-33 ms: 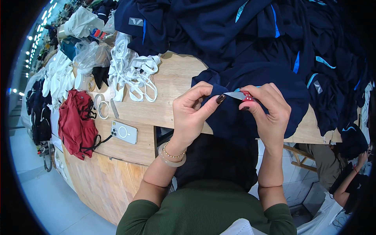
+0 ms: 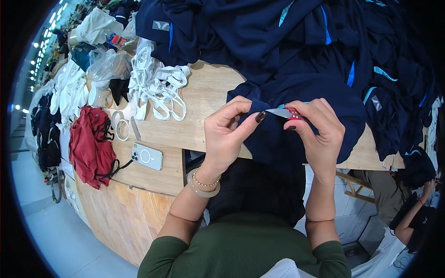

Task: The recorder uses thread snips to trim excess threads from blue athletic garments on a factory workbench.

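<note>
Right above the wooden bench (image 2: 204,99), a small thread snipper (image 2: 286,112) with a red grip lies roughly level, its long axis running left to right and its pale blade tip pointing left. The right hand (image 2: 320,132) is curled tightly around its grip. The left hand (image 2: 229,134) pinches a fold of the navy garment (image 2: 320,92) at the blade tip, thumb and forefinger closed.

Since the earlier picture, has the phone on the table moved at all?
No. The white phone lies in the same spot on the wooden table, just right of the red cloth bundle, below the white straps.
</note>
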A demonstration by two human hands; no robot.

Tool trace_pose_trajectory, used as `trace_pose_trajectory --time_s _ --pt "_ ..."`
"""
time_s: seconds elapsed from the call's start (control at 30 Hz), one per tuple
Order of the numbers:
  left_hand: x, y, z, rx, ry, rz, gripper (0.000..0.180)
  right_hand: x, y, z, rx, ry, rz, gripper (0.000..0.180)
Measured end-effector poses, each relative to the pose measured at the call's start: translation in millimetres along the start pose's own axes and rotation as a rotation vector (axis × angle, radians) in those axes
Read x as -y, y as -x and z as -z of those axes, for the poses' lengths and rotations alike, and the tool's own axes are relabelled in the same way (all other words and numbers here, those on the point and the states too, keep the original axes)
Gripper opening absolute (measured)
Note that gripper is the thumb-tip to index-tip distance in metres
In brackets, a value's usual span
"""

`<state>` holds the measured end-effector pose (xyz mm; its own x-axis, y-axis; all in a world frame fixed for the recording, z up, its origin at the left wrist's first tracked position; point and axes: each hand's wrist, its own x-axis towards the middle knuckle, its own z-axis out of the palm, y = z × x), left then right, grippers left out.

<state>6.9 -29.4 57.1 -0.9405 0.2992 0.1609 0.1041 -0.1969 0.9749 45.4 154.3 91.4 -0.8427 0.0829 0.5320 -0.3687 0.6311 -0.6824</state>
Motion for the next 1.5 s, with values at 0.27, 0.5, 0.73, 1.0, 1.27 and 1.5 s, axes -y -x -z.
trace_pose_trajectory --time_s 0.27,0.5,0.73,1.0,1.27,1.5 --pt "1 -5 -3 0.037 0.004 -0.119 0.010 0 -3 2 -0.001 0.019 0.012 0.028" --pt "-3 -5 -3 0.060 0.032 -0.093 0.009 0 -4 6 0.024 0.056 0.040 0.029" --pt "-3 -4 -4 0.069 0.043 -0.070 0.010 0 -5 4 0.010 0.050 0.064 0.029" --pt "-3 -3 -3 0.091 0.086 -0.006 0.010 0 -7 5 0.021 0.077 0.090 0.030" --pt "-1 -4 1 0.115 0.152 -0.003 0.010 -8 -3 12 0.072 -0.071 0.038 0.026" --pt "-3 -3 -1 0.115 0.176 0.020 0.010 -7 -4 6 0.075 -0.089 0.013 0.026"
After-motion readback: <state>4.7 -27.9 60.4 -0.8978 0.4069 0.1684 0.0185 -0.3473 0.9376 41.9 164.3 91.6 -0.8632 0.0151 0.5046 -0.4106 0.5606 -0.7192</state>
